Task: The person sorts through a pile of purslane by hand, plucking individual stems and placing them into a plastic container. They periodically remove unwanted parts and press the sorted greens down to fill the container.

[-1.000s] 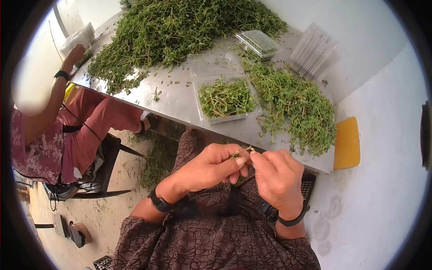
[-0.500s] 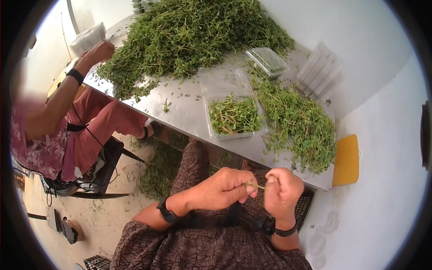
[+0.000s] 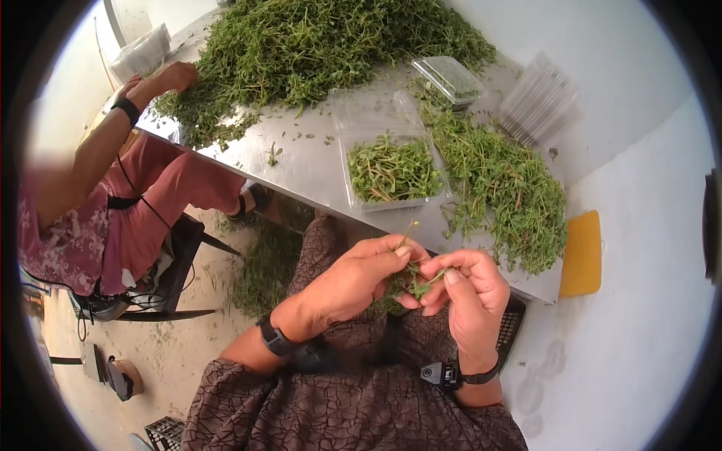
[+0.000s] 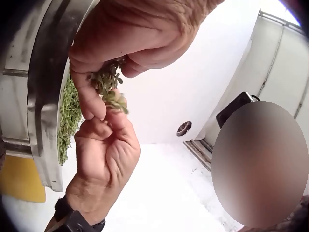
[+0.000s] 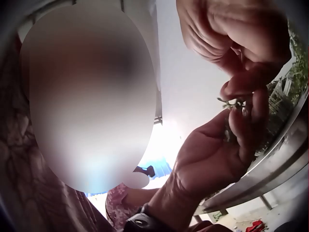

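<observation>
Over the lap, in the head view, my left hand (image 3: 353,282) holds a small leafy green sprig (image 3: 417,288) between thumb and fingers. A thin stem pokes up above that thumb. My right hand (image 3: 475,301) pinches the sprig's other end with thumb and fingertips, close beside the left fingers. Small leaves (image 4: 108,82) show below the curled left fingers in the left wrist view. On the table just ahead stands an open clear plastic clamshell box (image 3: 350,197) filled with cut sprigs. A loose pile of sprigs (image 3: 504,192) lies right of it.
A large heap of greens (image 3: 316,52) covers the back of the metal table (image 3: 259,169). A closed clamshell (image 3: 449,79) and stacked empty ones (image 3: 538,98) stand at the right. Another person (image 3: 90,195) sits at the left. A dark crate (image 3: 511,327) is beside my lap.
The hands held a thin stem; half a second ago it stretched between them, the right hand curled. Now they meet at a leafy sprig. The other person's hand moved right to the heap.
</observation>
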The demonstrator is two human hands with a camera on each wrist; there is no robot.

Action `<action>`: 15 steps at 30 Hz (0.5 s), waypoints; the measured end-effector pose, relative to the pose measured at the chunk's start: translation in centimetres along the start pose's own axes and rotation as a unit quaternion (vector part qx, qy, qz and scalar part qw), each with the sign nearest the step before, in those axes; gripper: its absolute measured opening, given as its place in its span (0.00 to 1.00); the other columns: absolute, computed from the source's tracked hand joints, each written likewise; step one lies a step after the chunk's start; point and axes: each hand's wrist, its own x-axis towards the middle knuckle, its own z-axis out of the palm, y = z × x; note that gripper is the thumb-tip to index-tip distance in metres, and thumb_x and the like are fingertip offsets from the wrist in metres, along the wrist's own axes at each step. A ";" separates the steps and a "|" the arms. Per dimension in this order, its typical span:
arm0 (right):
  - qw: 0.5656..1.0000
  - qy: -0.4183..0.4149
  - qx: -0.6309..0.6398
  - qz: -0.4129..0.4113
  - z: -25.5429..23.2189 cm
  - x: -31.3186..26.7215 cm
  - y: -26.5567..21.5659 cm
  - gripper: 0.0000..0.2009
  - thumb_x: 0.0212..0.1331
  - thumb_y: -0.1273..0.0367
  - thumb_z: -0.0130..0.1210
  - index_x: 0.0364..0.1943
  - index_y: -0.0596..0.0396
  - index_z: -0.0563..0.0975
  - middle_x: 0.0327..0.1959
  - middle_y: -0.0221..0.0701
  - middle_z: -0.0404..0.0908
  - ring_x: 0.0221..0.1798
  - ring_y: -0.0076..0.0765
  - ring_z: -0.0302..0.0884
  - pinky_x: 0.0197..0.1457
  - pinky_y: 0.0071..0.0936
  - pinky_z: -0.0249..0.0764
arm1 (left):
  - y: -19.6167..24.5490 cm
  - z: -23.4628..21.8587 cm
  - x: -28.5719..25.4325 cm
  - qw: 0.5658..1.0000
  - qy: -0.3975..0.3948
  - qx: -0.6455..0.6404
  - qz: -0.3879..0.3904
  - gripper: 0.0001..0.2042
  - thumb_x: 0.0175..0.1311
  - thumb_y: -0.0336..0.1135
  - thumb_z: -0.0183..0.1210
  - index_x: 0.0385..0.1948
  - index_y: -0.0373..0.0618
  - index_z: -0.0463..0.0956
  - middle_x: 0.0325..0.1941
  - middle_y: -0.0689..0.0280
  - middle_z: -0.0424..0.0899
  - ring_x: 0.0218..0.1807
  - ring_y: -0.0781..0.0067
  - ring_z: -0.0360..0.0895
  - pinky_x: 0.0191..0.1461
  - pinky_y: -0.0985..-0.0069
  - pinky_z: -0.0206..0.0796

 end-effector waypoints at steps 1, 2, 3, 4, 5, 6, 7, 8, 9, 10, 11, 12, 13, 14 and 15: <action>0.997 0.013 -0.077 -0.021 -0.1 -0.1 0.1 0.07 0.68 0.78 0.45 0.43 0.64 0.74 0.41 0.37 0.81 0.30 0.21 0.79 0.32 0.17 0.77 | -0.2 -0.2 0.1 0.999 0.021 0.019 -0.028 0.14 0.76 0.35 0.42 0.50 0.36 0.72 0.46 0.62 0.78 0.44 0.74 0.76 0.46 0.76 0.73; 0.987 0.026 -0.154 -0.042 -0.1 -0.2 0.2 0.06 0.67 0.78 0.47 0.42 0.63 0.76 0.41 0.35 0.81 0.30 0.19 0.78 0.32 0.16 0.75 | -0.1 -0.1 0.1 0.999 0.022 0.018 -0.029 0.14 0.76 0.35 0.42 0.50 0.36 0.72 0.46 0.62 0.78 0.44 0.74 0.76 0.46 0.76 0.73; 0.987 0.026 -0.154 -0.041 -0.1 -0.2 0.4 0.06 0.67 0.78 0.47 0.42 0.63 0.76 0.41 0.35 0.81 0.30 0.19 0.78 0.32 0.16 0.75 | 0.1 0.1 0.1 1.000 0.000 0.004 -0.028 0.15 0.75 0.35 0.43 0.51 0.34 0.71 0.46 0.61 0.79 0.46 0.73 0.77 0.46 0.75 0.73; 0.981 0.037 -0.177 -0.068 -0.1 -0.1 0.6 0.06 0.66 0.79 0.49 0.42 0.62 0.77 0.41 0.34 0.81 0.30 0.18 0.77 0.32 0.16 0.74 | 0.2 0.2 0.1 0.999 -0.023 -0.009 -0.028 0.16 0.74 0.35 0.45 0.53 0.33 0.70 0.47 0.59 0.79 0.48 0.71 0.78 0.47 0.73 0.73; 0.974 0.048 -0.199 -0.095 -0.1 -0.1 0.9 0.06 0.65 0.80 0.50 0.41 0.60 0.78 0.42 0.33 0.81 0.29 0.17 0.76 0.33 0.16 0.73 | 0.1 0.2 0.1 0.999 -0.023 -0.009 -0.028 0.16 0.74 0.35 0.45 0.53 0.33 0.70 0.47 0.59 0.79 0.48 0.71 0.78 0.47 0.73 0.73; 0.974 0.049 -0.199 -0.095 -0.1 -0.1 1.3 0.06 0.65 0.80 0.50 0.41 0.60 0.78 0.42 0.33 0.81 0.29 0.17 0.76 0.33 0.16 0.73 | 0.0 0.2 0.1 0.999 -0.021 0.019 -0.025 0.15 0.74 0.35 0.46 0.53 0.35 0.70 0.44 0.62 0.79 0.44 0.74 0.77 0.44 0.77 0.72; 0.960 0.048 -0.239 -0.139 -0.2 0.0 1.6 0.06 0.63 0.80 0.52 0.41 0.59 0.78 0.42 0.35 0.81 0.29 0.18 0.77 0.32 0.17 0.74 | -0.1 0.2 0.1 0.998 -0.019 0.048 -0.021 0.14 0.74 0.35 0.47 0.53 0.36 0.70 0.42 0.64 0.79 0.41 0.77 0.76 0.42 0.80 0.70; 0.942 0.046 -0.278 -0.183 -0.2 0.1 1.7 0.07 0.62 0.80 0.54 0.42 0.59 0.79 0.42 0.37 0.81 0.29 0.20 0.77 0.31 0.17 0.74 | -0.3 0.1 0.1 0.998 -0.020 0.049 -0.020 0.14 0.74 0.35 0.47 0.53 0.36 0.70 0.42 0.64 0.79 0.41 0.77 0.76 0.42 0.80 0.70; 0.941 0.045 -0.278 -0.187 -0.2 0.1 1.6 0.07 0.62 0.80 0.54 0.42 0.59 0.79 0.42 0.37 0.81 0.29 0.20 0.77 0.31 0.17 0.74 | -0.5 0.0 0.2 0.997 -0.016 0.066 -0.023 0.12 0.74 0.34 0.49 0.52 0.37 0.71 0.38 0.67 0.79 0.36 0.81 0.73 0.36 0.83 0.66; 0.913 0.053 -0.344 -0.213 -0.3 0.0 1.6 0.08 0.59 0.80 0.57 0.43 0.58 0.79 0.44 0.40 0.81 0.28 0.23 0.78 0.31 0.19 0.75 | -0.6 -0.1 0.2 0.996 -0.013 0.085 -0.024 0.11 0.73 0.33 0.50 0.51 0.38 0.71 0.34 0.70 0.78 0.31 0.86 0.70 0.31 0.87 0.61; 0.879 0.061 -0.407 -0.240 -0.3 -0.1 1.4 0.11 0.56 0.79 0.59 0.44 0.58 0.80 0.46 0.43 0.81 0.28 0.27 0.80 0.31 0.21 0.76 | -0.5 -0.1 0.0 0.994 -0.010 0.102 -0.027 0.09 0.73 0.33 0.50 0.48 0.40 0.73 0.30 0.72 0.76 0.28 0.87 0.68 0.30 0.86 0.60; 0.876 0.061 -0.405 -0.253 -0.3 -0.1 1.1 0.11 0.56 0.79 0.59 0.44 0.58 0.80 0.46 0.43 0.81 0.28 0.27 0.80 0.31 0.21 0.76 | -0.8 -0.4 0.1 0.992 -0.021 0.120 -0.023 0.08 0.73 0.33 0.50 0.45 0.40 0.74 0.30 0.73 0.75 0.27 0.88 0.65 0.28 0.87 0.57; 0.828 0.049 -0.470 -0.301 -0.3 0.0 0.5 0.13 0.53 0.79 0.61 0.45 0.57 0.80 0.49 0.45 0.80 0.28 0.31 0.80 0.31 0.24 0.77 | -1.1 -0.6 0.1 0.988 -0.016 0.153 -0.035 0.08 0.73 0.32 0.50 0.44 0.40 0.75 0.30 0.73 0.76 0.29 0.89 0.66 0.30 0.86 0.59; 0.770 0.041 -0.531 -0.351 -0.2 0.1 0.0 0.16 0.50 0.78 0.62 0.46 0.57 0.80 0.51 0.47 0.80 0.28 0.35 0.81 0.31 0.26 0.78 | -1.3 -0.9 0.1 0.981 -0.012 0.189 -0.042 0.07 0.73 0.32 0.50 0.44 0.40 0.75 0.31 0.73 0.76 0.31 0.89 0.66 0.32 0.86 0.60; 0.755 0.007 -0.541 -0.371 -0.2 0.1 -0.2 0.19 0.47 0.78 0.63 0.48 0.56 0.80 0.55 0.49 0.78 0.30 0.39 0.82 0.34 0.30 0.80 | -1.6 -0.9 0.1 0.979 -0.023 0.203 -0.021 0.07 0.72 0.32 0.50 0.44 0.40 0.75 0.32 0.73 0.76 0.33 0.88 0.67 0.35 0.84 0.63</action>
